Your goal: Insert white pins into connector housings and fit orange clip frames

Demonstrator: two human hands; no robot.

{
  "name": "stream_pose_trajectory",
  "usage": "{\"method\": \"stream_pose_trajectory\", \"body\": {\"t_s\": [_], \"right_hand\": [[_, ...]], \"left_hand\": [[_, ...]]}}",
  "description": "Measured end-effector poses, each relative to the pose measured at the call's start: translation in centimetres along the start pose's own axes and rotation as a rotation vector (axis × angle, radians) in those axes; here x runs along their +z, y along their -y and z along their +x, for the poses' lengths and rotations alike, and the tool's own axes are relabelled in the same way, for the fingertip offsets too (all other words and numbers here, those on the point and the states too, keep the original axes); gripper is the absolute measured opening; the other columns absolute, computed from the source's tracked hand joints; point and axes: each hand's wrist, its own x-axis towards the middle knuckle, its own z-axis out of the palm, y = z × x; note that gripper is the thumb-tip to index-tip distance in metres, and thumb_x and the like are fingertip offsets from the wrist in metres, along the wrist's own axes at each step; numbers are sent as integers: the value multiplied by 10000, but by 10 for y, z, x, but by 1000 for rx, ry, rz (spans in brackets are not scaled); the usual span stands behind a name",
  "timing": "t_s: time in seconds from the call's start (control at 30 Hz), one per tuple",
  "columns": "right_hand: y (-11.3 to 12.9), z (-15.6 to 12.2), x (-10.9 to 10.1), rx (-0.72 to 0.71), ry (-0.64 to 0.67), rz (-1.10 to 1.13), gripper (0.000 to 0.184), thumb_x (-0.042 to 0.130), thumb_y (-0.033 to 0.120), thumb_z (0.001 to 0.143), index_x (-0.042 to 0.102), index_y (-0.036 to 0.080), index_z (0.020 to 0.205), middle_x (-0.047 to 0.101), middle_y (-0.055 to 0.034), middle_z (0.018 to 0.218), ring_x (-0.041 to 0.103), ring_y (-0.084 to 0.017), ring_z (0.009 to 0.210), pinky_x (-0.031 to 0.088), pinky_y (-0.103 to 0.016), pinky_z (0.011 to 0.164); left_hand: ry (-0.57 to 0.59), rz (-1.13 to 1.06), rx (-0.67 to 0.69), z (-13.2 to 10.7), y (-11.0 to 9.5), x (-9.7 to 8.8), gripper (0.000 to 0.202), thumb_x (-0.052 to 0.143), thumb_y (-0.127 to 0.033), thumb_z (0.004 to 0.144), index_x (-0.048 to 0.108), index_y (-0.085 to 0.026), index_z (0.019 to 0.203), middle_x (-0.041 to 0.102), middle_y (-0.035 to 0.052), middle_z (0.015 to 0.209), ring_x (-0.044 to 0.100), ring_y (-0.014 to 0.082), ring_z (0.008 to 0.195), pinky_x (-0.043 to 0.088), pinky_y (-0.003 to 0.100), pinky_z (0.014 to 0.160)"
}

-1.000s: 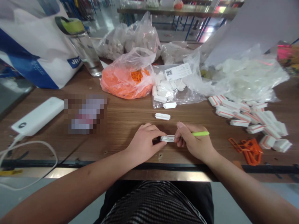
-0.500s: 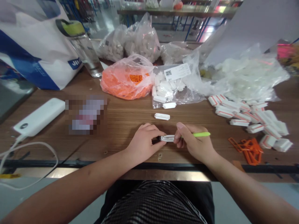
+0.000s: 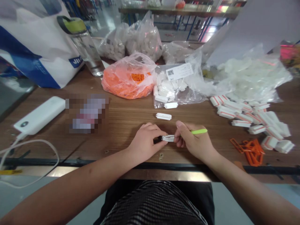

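My left hand [image 3: 144, 142] pinches the left end of a small white plastic piece [image 3: 168, 137] just above the wooden table [image 3: 126, 117]. My right hand [image 3: 192, 143] grips the piece's right end and also holds a thin green stick [image 3: 199, 131] that pokes out to the right. A second white piece [image 3: 163, 116] lies on the table just beyond my hands, and a third [image 3: 171, 105] rests at the mouth of a clear bag of white parts [image 3: 171, 87].
An orange-filled bag [image 3: 127, 79] sits behind the hands. Finished white pieces with red stripes [image 3: 250, 117] are heaped at right, loose orange clips [image 3: 249, 150] nearer. A white power bank [image 3: 38, 115] with cable lies left, a water bottle [image 3: 85, 50] and white-blue bag [image 3: 35, 43] behind.
Both hands stay on the white piece. The green stick has tipped slightly, and the view has shifted a little.
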Motion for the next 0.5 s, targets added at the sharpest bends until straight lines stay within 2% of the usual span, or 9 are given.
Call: {"method": "stream_pose_trajectory", "body": {"t_s": [0.17, 0.3, 0.5], "right_hand": [[1, -5, -1, -144, 24, -77, 487, 488, 452, 949, 614, 180, 566, 615, 2, 490, 573, -80, 389, 446, -172, 384], [0, -7, -3, -138, -35, -65, 492, 490, 446, 952, 614, 179, 558, 620, -3, 492, 571, -83, 382, 442, -177, 383], [-2, -6, -2, -132, -12, -55, 485, 499, 441, 950, 614, 178, 559, 624, -4, 498, 568, -86, 380, 435, -179, 381]], "left_hand": [[13, 8, -9, 0, 0, 0, 126, 686, -271, 848, 716, -215, 956, 696, 18, 839, 591, 195, 812, 452, 388, 805], [1, 1, -12, 0, 0, 0, 131, 684, -286, 854, 719, -228, 965, 694, 15, 843, 591, 192, 812, 451, 386, 813], [13, 12, -8, 0, 0, 0, 136, 696, -273, 844, 717, -209, 962, 692, 22, 834, 594, 197, 814, 449, 385, 810]]}}
